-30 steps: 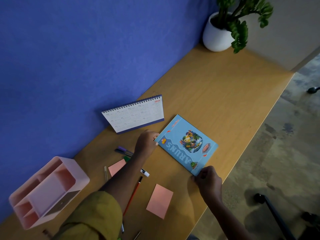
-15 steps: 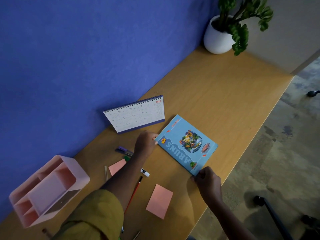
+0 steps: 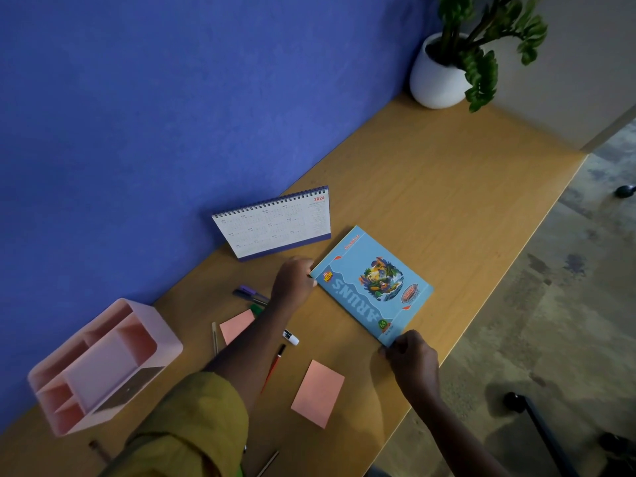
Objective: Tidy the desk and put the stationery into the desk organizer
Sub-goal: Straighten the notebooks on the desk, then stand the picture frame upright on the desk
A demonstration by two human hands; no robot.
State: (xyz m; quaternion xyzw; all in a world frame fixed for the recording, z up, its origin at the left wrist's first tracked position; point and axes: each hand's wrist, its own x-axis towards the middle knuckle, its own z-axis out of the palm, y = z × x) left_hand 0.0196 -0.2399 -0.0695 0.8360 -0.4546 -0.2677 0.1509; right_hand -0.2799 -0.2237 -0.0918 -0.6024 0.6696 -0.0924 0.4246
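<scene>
1. One blue wall (image 3: 137, 115), matt and faintly grained, fills the far left.
2. One long rectangular tabletop (image 3: 430, 187) of smooth light-brown wood runs along the wall.
3. One pink plastic desk organizer (image 3: 103, 366), boxy with rounded corners and several open compartments, stands at the near left end of the tabletop, close to the wall.
4. One round glossy white pot (image 3: 437, 77) with a green leafy plant sits at the far end.
5. One desk calendar (image 3: 275, 225), with white pages, a wire spiral and a dark blue base, stands tent-like by the wall, marked 2026.
6. One blue rectangular notebook (image 3: 373, 287), with a smooth picture cover, lies flat just right of the calendar.
7. There are two hands. The left hand (image 3: 292, 282) pinches the notebook's left corner with curled fingers. The right hand (image 3: 411, 361) grips its near corner. A mustard fabric sleeve (image 3: 192, 425) covers the left upper arm.
8. There are two pink rectangular sticky-note pads. One (image 3: 318, 394) lies between the forearms and the other (image 3: 235, 325) is partly under the left forearm.
9. One bunch of purple and dark pens (image 3: 251, 294) lies left of the left hand; their number is unclear.
10. There are three single slim sticks: a red pencil (image 3: 273, 368), a pale thin pen (image 3: 214, 337) and a pencil at the near edge (image 3: 268, 463).
11. One small white stub with a black band (image 3: 290, 338) lies just right of the left forearm.
</scene>
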